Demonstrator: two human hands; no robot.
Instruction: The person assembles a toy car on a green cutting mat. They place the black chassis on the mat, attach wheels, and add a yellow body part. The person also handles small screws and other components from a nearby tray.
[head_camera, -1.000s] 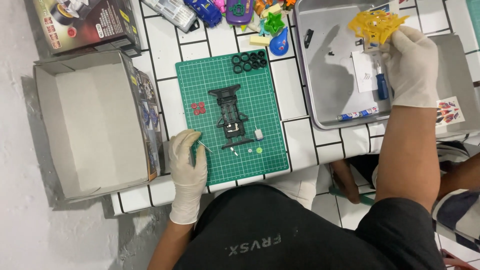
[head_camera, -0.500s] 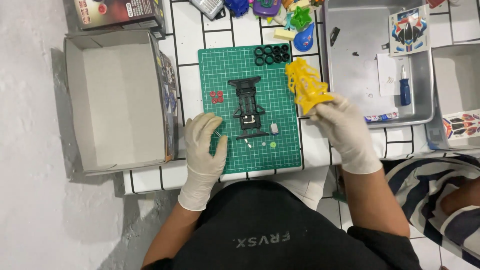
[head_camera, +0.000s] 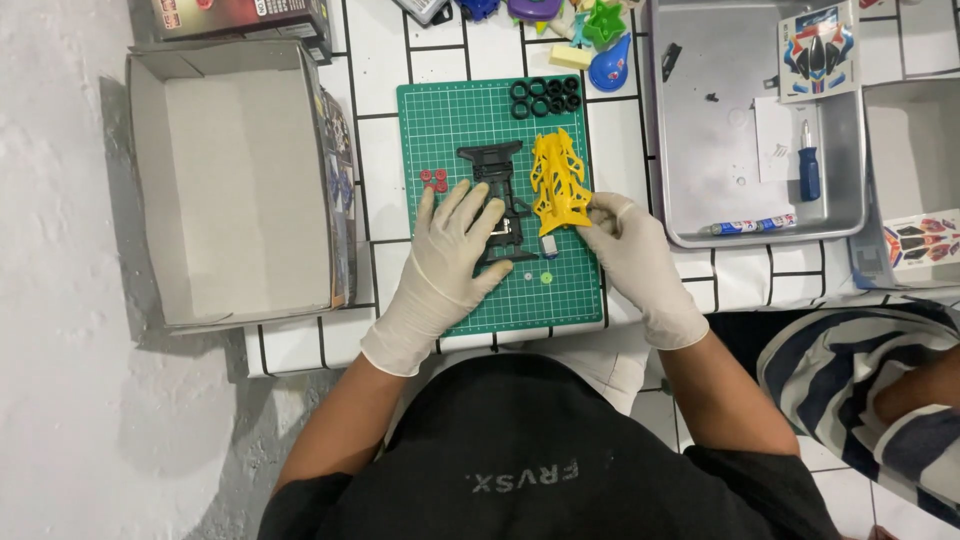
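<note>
Both hands wear pale latex gloves and work over a green gridded cutting mat (head_camera: 470, 110) lying on a white tiled bench. Fingers of the left hand (head_camera: 447, 262) lie spread and flat, pressing on the near part of a black plastic model-car chassis (head_camera: 497, 192) at the mat's middle. Pinched by the right hand (head_camera: 630, 255) at its near end is a yellow openwork plastic body shell (head_camera: 559, 183), which lies just beside the chassis on its right, touching or almost touching it. Eight small black tyres (head_camera: 545, 97) sit in two rows at the mat's far right corner, and small red round parts (head_camera: 433, 179) lie near its left edge. Left of the mat stands an open grey cardboard box (head_camera: 240, 190); right of it, a grey metal tray (head_camera: 720, 130) holds a blue-handled screwdriver (head_camera: 809, 172).
</note>
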